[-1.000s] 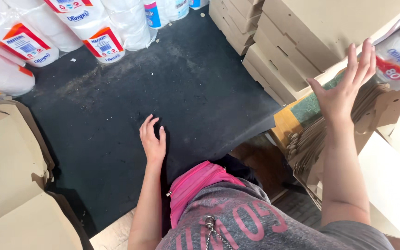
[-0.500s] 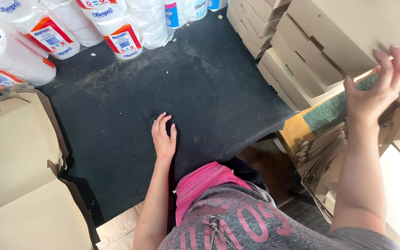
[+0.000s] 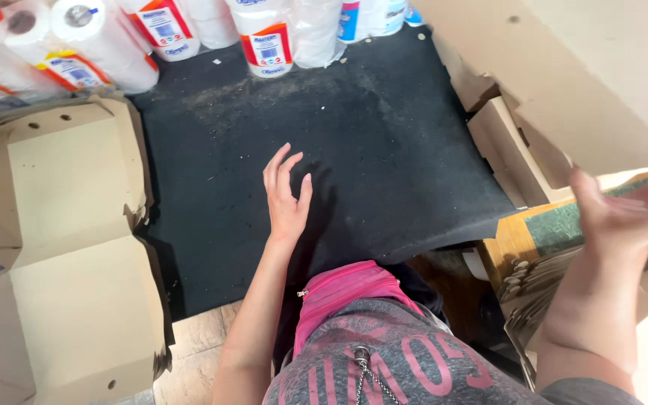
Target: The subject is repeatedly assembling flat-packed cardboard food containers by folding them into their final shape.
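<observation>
Watching the head view, I see the left hand (image 3: 286, 196) splayed, holding nothing, above the black mat (image 3: 384, 150); the right hand (image 3: 628, 210) at three o'clock grips a flat cardboard sheet (image 3: 586, 82) loosely, so I judge it could slip onto the stacked boxes (image 3: 508, 154)

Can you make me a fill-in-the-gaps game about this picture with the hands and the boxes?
1. The left hand rests on a mat coloured ____.
2. The right hand reaches for a sheet of ____.
3. The flat open box lies on the person's ____ side.

Missing words: black; cardboard; left
</observation>
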